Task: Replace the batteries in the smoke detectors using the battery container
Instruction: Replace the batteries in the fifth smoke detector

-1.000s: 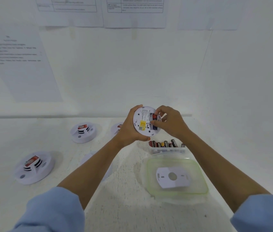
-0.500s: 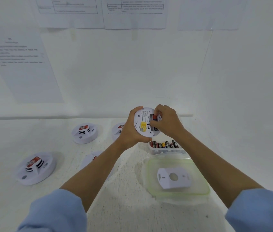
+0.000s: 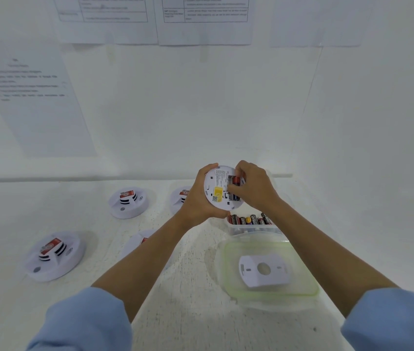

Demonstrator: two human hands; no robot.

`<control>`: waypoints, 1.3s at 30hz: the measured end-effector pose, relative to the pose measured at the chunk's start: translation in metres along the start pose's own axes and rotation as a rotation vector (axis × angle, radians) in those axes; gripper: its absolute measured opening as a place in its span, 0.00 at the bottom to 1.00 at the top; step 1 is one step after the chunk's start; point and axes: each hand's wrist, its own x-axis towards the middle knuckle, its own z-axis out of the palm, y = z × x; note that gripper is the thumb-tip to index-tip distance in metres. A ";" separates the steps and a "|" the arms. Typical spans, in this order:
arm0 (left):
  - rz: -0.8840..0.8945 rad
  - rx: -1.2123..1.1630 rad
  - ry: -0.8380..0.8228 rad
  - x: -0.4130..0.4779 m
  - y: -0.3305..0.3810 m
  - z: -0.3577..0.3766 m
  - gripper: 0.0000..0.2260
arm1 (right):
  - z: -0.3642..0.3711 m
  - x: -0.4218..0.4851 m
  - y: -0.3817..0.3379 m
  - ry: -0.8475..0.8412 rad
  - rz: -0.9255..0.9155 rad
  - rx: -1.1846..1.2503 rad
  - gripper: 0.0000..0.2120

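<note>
Watching from my remote station, I saw the nearest smoke detector [image 3: 55,255] lying face up at the left of the white table [image 3: 195,312], a red label on its top. Farther back and to its right lay a second detector [image 3: 128,202]. Two more were partly hidden: one under the left forearm [image 3: 138,243], one behind the left hand [image 3: 179,198]. The left hand [image 3: 198,201] held the raised detector [image 3: 216,191] above the table, fingers curled round its rim, its back with the yellow sticker turned toward me. The right hand [image 3: 254,188] had thumb and fingertips pinched on a red battery [image 3: 236,179] in the open compartment. Just below the hands stood the battery container [image 3: 251,225], a row of batteries upright in it. Nearer me, on the right, lay its green-rimmed lid [image 3: 311,282] with a white mounting plate [image 3: 264,271] resting on it.
</note>
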 end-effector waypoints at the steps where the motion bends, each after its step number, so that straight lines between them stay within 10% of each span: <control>1: 0.003 0.007 0.004 0.001 0.000 -0.001 0.44 | 0.000 0.000 0.000 0.001 -0.011 -0.008 0.11; 32: 0.015 0.049 0.013 0.002 0.010 -0.003 0.45 | -0.003 -0.013 0.002 0.250 -0.149 0.176 0.08; 39: 0.004 0.069 0.016 0.000 0.011 -0.006 0.45 | -0.018 -0.006 0.008 0.272 0.153 0.542 0.12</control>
